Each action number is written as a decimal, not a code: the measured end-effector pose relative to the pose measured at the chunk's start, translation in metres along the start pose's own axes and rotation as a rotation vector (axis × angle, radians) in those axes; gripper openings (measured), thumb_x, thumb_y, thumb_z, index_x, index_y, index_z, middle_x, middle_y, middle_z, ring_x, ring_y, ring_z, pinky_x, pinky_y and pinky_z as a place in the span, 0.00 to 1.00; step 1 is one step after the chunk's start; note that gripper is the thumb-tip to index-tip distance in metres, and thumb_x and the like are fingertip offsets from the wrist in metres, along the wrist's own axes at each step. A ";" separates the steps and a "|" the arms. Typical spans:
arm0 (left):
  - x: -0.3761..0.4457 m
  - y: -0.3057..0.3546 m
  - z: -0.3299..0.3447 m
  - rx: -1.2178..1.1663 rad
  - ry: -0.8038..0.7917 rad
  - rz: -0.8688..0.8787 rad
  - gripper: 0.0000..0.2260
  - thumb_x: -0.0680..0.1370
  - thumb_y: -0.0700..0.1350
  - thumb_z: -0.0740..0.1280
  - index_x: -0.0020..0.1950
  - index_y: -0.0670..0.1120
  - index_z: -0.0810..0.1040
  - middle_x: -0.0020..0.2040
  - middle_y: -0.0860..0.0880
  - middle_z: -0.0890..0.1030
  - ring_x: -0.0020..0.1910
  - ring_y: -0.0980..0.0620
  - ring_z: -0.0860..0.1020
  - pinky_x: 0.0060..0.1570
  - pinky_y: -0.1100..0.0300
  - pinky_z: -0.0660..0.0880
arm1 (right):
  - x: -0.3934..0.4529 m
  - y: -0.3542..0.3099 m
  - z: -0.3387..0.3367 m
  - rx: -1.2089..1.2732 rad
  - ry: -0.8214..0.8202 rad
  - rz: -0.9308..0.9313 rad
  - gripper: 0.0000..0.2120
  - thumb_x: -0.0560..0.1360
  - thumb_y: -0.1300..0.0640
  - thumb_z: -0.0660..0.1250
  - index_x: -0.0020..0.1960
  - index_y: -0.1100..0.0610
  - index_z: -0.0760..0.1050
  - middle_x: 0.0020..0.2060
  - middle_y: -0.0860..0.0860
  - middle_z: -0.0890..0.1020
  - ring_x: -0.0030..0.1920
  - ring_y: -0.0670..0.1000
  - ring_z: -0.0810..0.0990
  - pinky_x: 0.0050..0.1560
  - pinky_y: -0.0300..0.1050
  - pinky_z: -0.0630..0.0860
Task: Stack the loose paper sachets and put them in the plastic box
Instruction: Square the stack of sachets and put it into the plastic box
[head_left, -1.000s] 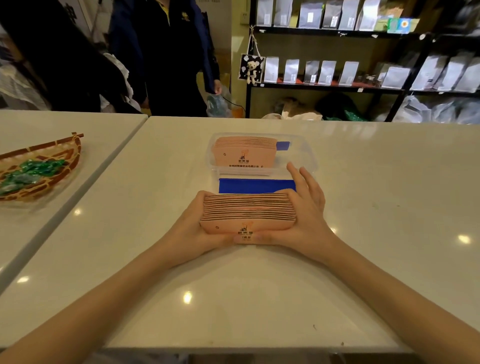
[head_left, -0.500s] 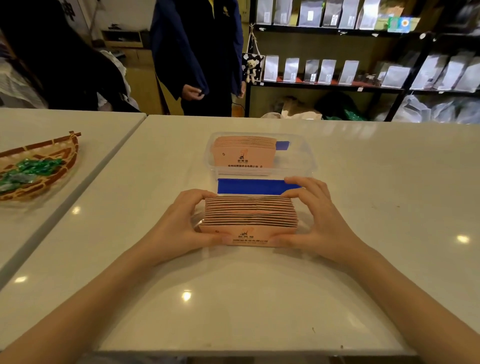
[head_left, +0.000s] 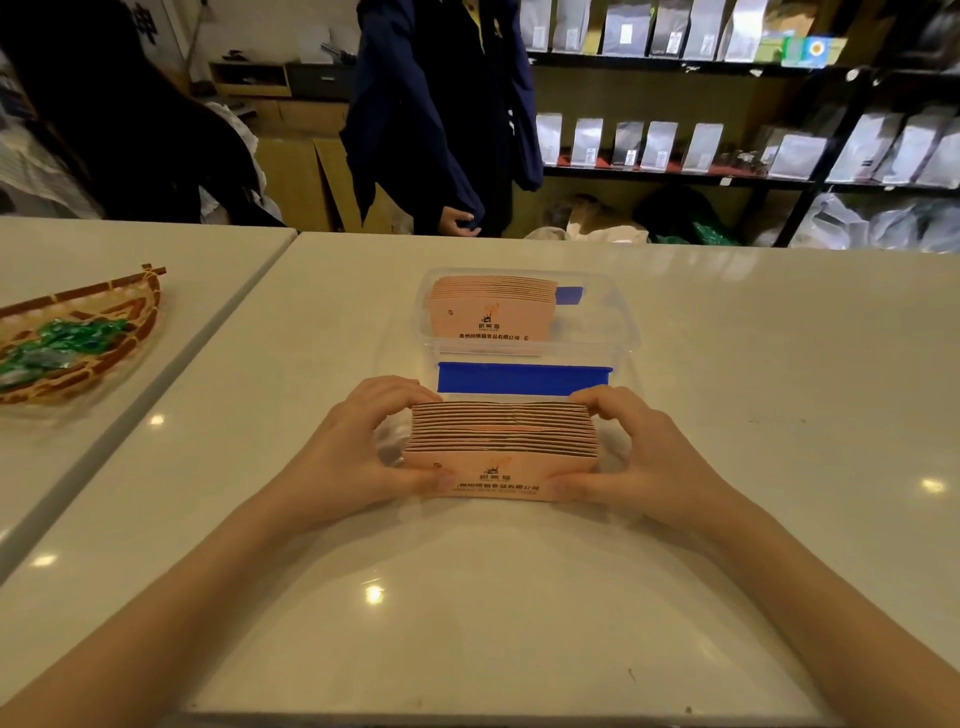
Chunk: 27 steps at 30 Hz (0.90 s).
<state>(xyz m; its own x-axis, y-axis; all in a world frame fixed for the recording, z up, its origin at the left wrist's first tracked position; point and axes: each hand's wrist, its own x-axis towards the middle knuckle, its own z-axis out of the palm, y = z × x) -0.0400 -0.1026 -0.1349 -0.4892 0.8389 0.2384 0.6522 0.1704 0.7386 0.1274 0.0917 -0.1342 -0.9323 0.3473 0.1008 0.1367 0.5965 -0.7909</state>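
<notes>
I see the stack of pink paper sachets (head_left: 503, 447) standing on edge on the white desk (head_left: 519, 597), just in front of the clear plastic box (head_left: 626, 325), on the side nearest the camera. The left hand (head_left: 358, 457) clamps the stack's left end: its thumb lies across the printed front face and its fingers curl over the top rear corner. The right hand (head_left: 636, 457) clamps the right end in mirror fashion, thumb on the front face and fingers over the top rear corner. Both grips are closed on the stack, which sits squared between them with its lower edge at the desk surface; I cannot tell whether it is touching or slightly raised.

Inside the plastic box, a second group of pink sachets (head_left: 491, 312) stands upright against the left portion, with the right portion of the box showing bare floor. A blue strip (head_left: 524, 378) runs along the box's near wall, between the box interior and the held stack. A smaller blue piece (head_left: 569, 296) shows behind the boxed sachets.

Well to the left of the box, on an adjoining desk, sits a woven basket (head_left: 130, 317) containing green wrapped items (head_left: 62, 343). Beyond the box, a person in a dark coat (head_left: 441, 114) stands at the desk's far edge, beside shelves of pouches (head_left: 654, 145).
</notes>
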 end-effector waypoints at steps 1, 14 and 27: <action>0.000 0.001 0.000 -0.020 -0.004 -0.007 0.23 0.57 0.59 0.76 0.48 0.69 0.73 0.51 0.76 0.72 0.56 0.70 0.68 0.52 0.81 0.63 | 0.000 0.000 0.000 -0.011 -0.010 -0.005 0.27 0.57 0.41 0.74 0.53 0.41 0.70 0.55 0.40 0.76 0.56 0.37 0.71 0.55 0.34 0.68; 0.030 0.028 -0.031 0.185 -0.210 0.074 0.18 0.62 0.52 0.76 0.48 0.62 0.73 0.45 0.64 0.80 0.50 0.68 0.75 0.47 0.78 0.68 | 0.029 -0.038 -0.038 -0.332 -0.200 -0.171 0.18 0.62 0.42 0.73 0.48 0.40 0.71 0.45 0.35 0.78 0.45 0.40 0.76 0.46 0.35 0.74; 0.114 0.053 -0.074 0.433 0.015 0.042 0.20 0.64 0.49 0.74 0.54 0.52 0.74 0.41 0.63 0.69 0.47 0.59 0.68 0.47 0.63 0.63 | 0.103 -0.063 -0.074 -0.291 0.071 -0.188 0.21 0.64 0.47 0.72 0.54 0.45 0.70 0.46 0.41 0.79 0.45 0.39 0.77 0.41 0.30 0.71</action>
<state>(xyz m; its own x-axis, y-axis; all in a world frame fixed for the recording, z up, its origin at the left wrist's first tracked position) -0.1042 -0.0360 -0.0224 -0.4634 0.8428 0.2738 0.8527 0.3400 0.3965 0.0481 0.1435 -0.0291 -0.9260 0.2555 0.2779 0.0647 0.8326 -0.5501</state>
